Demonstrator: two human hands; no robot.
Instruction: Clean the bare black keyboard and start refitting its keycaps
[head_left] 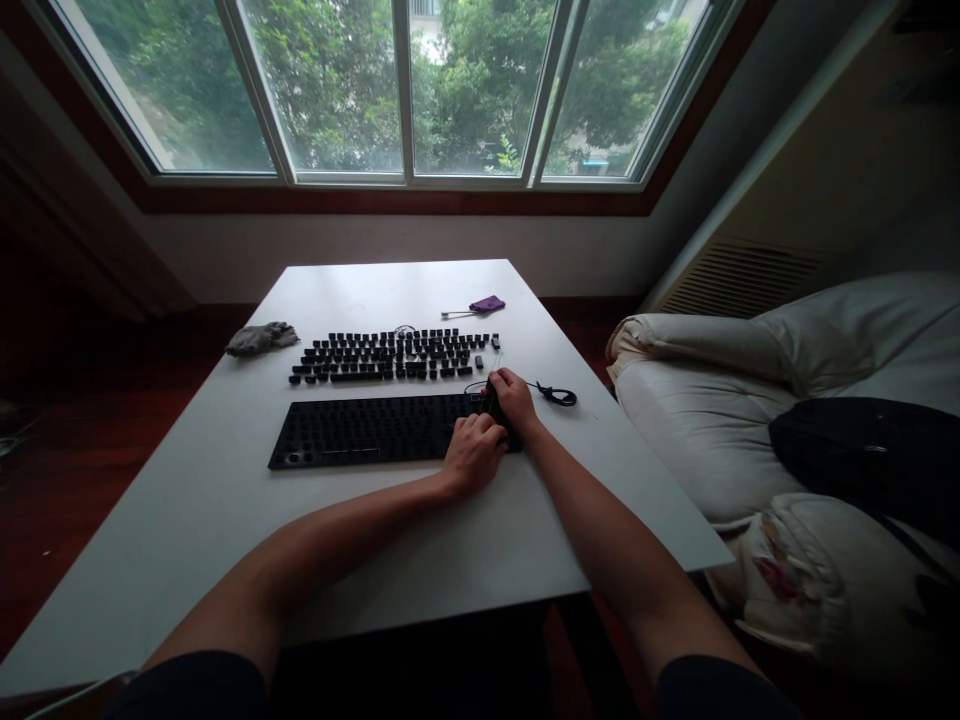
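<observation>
A black keyboard point(367, 430), its keycaps largely off, lies across the white table point(360, 540). My left hand point(474, 455) is closed, its bent fingers on the keyboard's right end; the fingertips are partly hidden. Just above it, my right hand point(514, 398) pinches a small tool with thin wire loops point(498, 357) sticking up, which looks like a keycap puller. Its grip is hidden by the fingers. Beyond the keyboard, loose black keycaps point(360, 352) are laid out in rows, with a few separate ones at the right end.
A coiled black cable point(556, 395) lies right of the keyboard. Toward the far side are a purple pouch point(487, 303) with a thin stick beside it and a grey cloth point(261, 338) at the left edge. A cushioned sofa point(675, 400) with a dark bag point(862, 450) stands at right.
</observation>
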